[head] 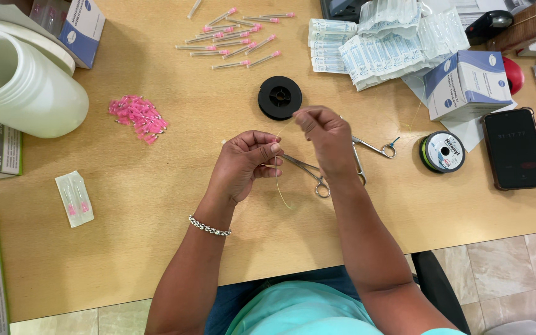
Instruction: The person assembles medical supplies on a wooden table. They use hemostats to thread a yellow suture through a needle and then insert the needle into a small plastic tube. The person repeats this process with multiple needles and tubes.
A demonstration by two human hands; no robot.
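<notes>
Above the desk [156,205], the left hand [243,162] and right hand [325,138] each pinch a thin pale thread [282,131] stretched between their closed grips (scissors [317,174] lie just beneath, black spool [279,97] near).

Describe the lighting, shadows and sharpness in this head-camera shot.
Head view: even, soft light over the wooden table; only faint shadows beneath the left hand and right hand. The phone screen looks dark with a slight sheen. Focus is sharp throughout, though the thin thread between the fingers barely stands out against the wood. Edges bow slightly, as with a wide lens.
</notes>
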